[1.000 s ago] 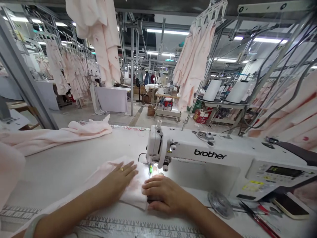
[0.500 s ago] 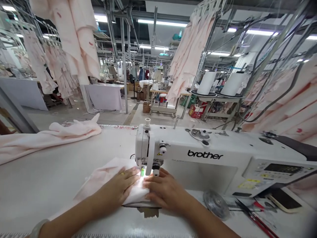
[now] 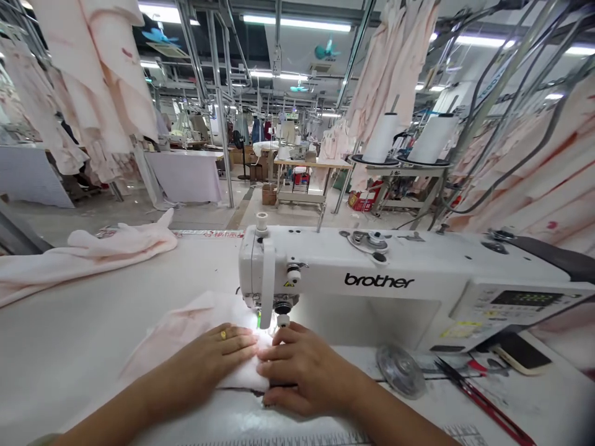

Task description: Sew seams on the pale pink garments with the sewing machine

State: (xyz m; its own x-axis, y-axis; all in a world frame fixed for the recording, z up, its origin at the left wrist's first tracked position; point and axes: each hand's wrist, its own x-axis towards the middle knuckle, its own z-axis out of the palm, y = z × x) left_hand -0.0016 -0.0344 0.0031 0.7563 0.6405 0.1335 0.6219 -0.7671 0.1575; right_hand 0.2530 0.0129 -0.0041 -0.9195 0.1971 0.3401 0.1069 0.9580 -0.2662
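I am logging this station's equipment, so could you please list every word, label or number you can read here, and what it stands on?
"brother": on the front of the sewing machine.
Display on the machine's control panel: green digits, too blurred to read.
Yellow sticker on the machine's head: too small to read.
Red-printed strip along the table's far edge: blurred.
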